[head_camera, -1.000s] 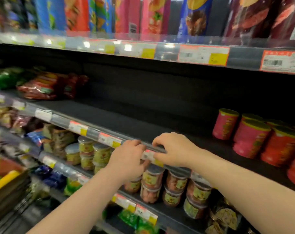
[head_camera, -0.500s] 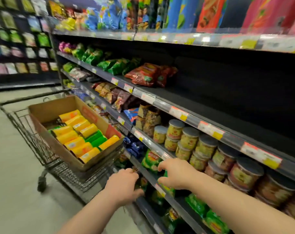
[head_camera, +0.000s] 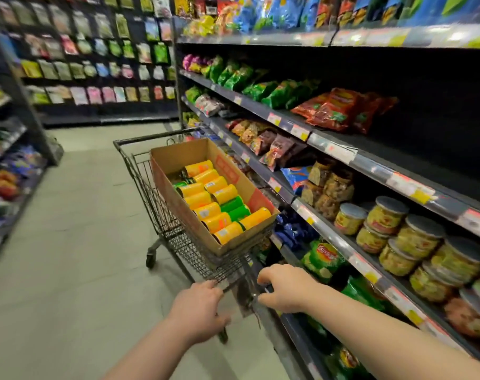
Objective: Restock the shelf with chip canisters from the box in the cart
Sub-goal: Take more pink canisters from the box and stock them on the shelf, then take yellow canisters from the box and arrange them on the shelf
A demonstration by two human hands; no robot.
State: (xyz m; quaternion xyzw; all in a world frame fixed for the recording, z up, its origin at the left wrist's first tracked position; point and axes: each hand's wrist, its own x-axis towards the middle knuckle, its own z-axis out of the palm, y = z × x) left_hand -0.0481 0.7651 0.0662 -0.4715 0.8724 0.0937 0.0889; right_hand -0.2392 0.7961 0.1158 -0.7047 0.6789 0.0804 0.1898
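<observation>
shop aisle, pale floor (head_camera: 68,242), stocked shelf (head_camera: 340,153) at 3 o'clock. left hand (head_camera: 197,305) and right hand (head_camera: 285,289) each grip the near rim of the cart (head_camera: 158,212); chip canisters (head_camera: 217,204) lie in the box (head_camera: 184,156) at 12 o'clock, apart from both.

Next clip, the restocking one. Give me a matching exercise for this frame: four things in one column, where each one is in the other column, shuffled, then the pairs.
Things
1. cardboard box
2. red snack bags
3. lidded jars
4. left hand

Places
a. stacked on the lower shelf
b. gripping the near rim of the cart
c. lying on the bare black shelf
d. sitting in the cart's basket

Pairs: 1-d, 2-c, 3-a, 4-b
</observation>
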